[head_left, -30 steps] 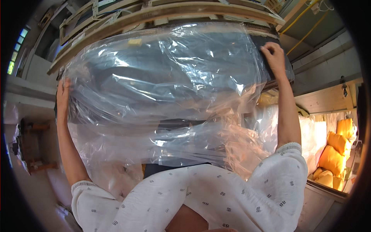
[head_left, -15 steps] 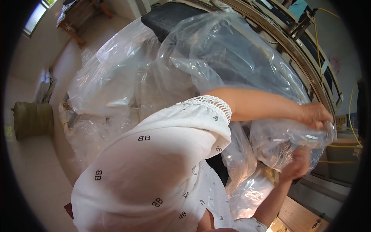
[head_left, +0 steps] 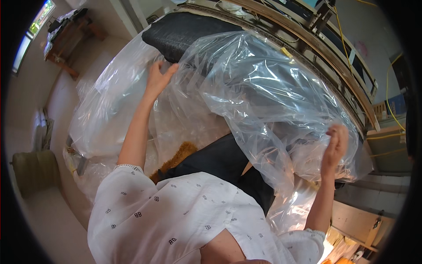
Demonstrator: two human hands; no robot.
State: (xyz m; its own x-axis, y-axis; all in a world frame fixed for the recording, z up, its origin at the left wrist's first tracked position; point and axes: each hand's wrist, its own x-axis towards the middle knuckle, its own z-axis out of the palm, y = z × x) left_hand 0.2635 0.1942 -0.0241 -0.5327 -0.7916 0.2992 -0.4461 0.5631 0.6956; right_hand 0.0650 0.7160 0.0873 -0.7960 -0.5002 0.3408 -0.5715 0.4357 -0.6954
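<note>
While the fingers (head_left: 340, 132) of the right hand (head_left: 335, 147) pinch a gathered fold of the clear plastic sheet (head_left: 246, 83), the grip seems meant to keep that loose film taut at the sheet's right edge. The fingers (head_left: 169, 70) of the left hand (head_left: 157, 79) are spread and released, pressed flat against the sheet near its upper left part, apparently to smooth or push it rather than to hold it. Both arms come out of a white patterned blouse (head_left: 176, 215) just below the sheet. The sheet itself billows over a long black padded piece (head_left: 184, 33), whose uncovered end shows beyond the sheet's top left; the rest lies under the film, so its full shape cannot be told. More crumpled clear plastic (head_left: 101, 132) hangs to the left of the sheet. A brown furry thing (head_left: 176, 156) lies just below it, partly hidden. Along the sheet's upper right runs a curved wooden and metal frame (head_left: 334, 57), close enough to hem the film in, with yellow cables (head_left: 389, 92) beyond it.
</note>
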